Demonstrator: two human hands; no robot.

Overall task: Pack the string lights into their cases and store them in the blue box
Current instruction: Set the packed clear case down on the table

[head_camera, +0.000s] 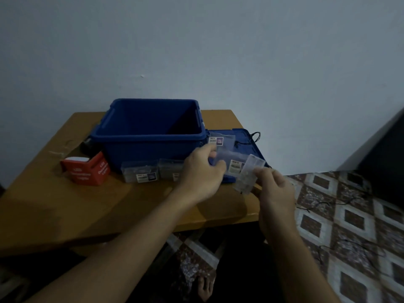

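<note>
Now left hand (203, 171) pinches case (220, 153), right hand (276, 191) pack (249, 173)

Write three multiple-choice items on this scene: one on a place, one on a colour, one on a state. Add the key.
1. Where does the red carton stand relative to the blue box?
A) inside it
B) left of it
C) behind it

2. What colour is the lid lying right of the box?
A) white
B) red
C) blue

3. What is the right hand doing?
A) pinching a clear pack
B) lying flat
C) hanging empty

Key:
1 B, the carton sits by the box's left front corner.
2 C, the lid matches the box.
3 A, thumb and fingers close on the pack.
</note>
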